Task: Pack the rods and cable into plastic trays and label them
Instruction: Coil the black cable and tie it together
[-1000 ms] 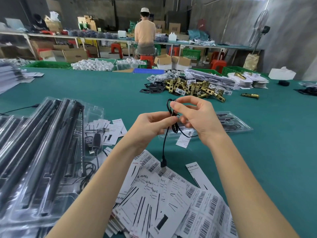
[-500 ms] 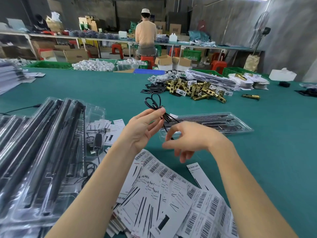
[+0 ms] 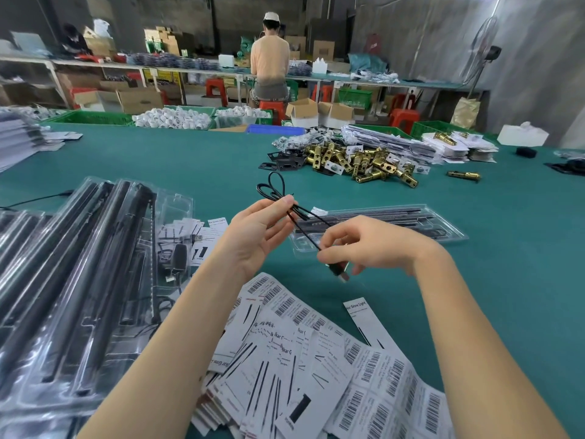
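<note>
Stack of filled plastic trays [image 3: 72, 280] sits well to the left of the open tray [image 3: 380, 228], black rods showing through the clear lids, a small black adapter [image 3: 179, 256] tucked at the near edge of the stack. Loose printed labels [image 3: 285, 359] fan out on the green worktop [image 3: 190, 160] nearer the person than the open tray, barcodes up. Left hand [image 3: 256, 239] hovers just left of the open tray's left end, thumb and forefinger pinching the bundled loops of the thin black cable [image 3: 286, 205]; the loops stick up and away from that grip, toward the far side of the worktop. From there the cable's free run slants down and to the right, crossing over the tray's left end, to the right hand [image 3: 370, 245]. Right hand's grip: fingertips curled and pinching the cable just above its plug [image 3: 340, 272], which dangles below the fingers, clear of the worktop. So the cable's long axis runs on a diagonal between the two grips, high at left, low at right, and it hangs above the tray's left end rather than in it. Open tray lies long side across the view, rods [image 3: 373, 217] already seated lengthwise in it. My read: the right hand is the nearer one to the tray's cable pocket, though I cannot make out which compartment is free. Heap of brass lock parts [image 3: 357, 161] lies beyond the open tray, well apart.
</note>
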